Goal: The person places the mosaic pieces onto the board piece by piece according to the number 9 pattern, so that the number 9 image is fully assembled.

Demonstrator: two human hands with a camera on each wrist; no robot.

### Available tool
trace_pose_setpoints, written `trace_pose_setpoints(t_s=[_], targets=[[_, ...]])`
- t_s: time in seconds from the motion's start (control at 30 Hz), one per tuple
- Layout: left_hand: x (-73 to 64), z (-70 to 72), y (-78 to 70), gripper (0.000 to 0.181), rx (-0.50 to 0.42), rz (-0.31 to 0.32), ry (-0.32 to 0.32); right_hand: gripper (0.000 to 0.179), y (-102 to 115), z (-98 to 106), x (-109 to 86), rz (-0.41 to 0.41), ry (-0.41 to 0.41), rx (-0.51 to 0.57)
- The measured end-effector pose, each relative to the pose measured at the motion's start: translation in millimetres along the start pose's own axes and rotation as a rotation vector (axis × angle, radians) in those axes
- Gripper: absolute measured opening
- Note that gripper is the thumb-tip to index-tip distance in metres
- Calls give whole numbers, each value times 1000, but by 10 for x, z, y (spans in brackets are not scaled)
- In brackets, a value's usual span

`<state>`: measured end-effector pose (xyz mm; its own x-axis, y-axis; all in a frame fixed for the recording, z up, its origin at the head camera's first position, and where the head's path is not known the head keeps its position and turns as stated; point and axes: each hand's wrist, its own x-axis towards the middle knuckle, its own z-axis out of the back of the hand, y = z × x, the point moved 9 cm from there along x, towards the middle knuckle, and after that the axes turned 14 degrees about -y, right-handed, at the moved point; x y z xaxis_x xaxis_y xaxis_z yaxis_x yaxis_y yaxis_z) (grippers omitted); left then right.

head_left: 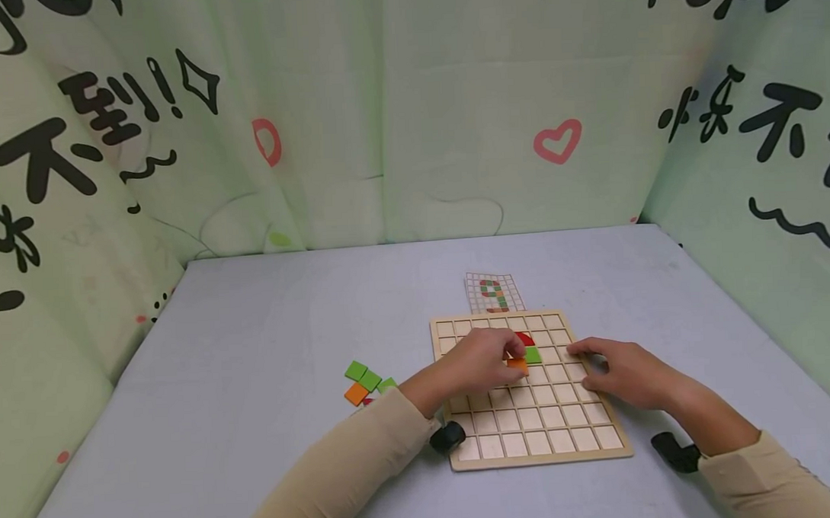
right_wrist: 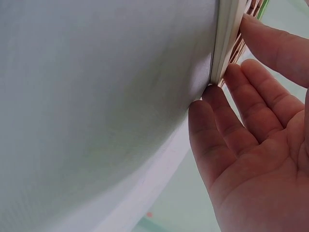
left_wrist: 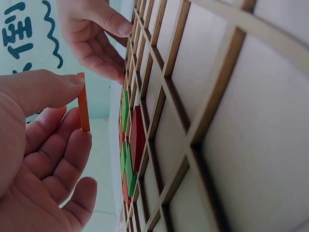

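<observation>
My left hand [head_left: 483, 356] pinches a thin orange square tile [left_wrist: 83, 104] between thumb and fingertips, held over the wooden grid board [head_left: 530, 420]. Under and beside that hand, a red rounded piece [head_left: 525, 337] and a green tile [head_left: 532, 355] lie in the board's cells. More red and green pieces on the board show in the left wrist view, partly hidden from the head view by the hand. At the board's right side, my right hand [head_left: 632, 373] touches the frame with fairly straight fingers, its thumb against the upper edge in the right wrist view.
Left of the board lie several loose green tiles [head_left: 355, 370] and an orange tile [head_left: 356, 394], with a red piece partly behind the left sleeve. A patterned grid card [head_left: 512, 286] lies just beyond the board's far edge. Printed curtains surround the white table [head_left: 287, 332].
</observation>
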<state>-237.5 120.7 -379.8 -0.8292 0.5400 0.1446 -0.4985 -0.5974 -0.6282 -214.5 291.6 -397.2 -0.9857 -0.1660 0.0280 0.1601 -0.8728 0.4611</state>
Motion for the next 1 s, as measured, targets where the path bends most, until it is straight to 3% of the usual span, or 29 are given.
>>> trace_pose_setpoints(t_s=[0.5, 1.0], targets=[[20, -52, 37, 22, 36, 36, -25, 50, 7, 3, 5, 10, 1, 6], [25, -124, 20, 21, 71, 26, -24, 51, -13, 1, 2, 3, 5, 13]])
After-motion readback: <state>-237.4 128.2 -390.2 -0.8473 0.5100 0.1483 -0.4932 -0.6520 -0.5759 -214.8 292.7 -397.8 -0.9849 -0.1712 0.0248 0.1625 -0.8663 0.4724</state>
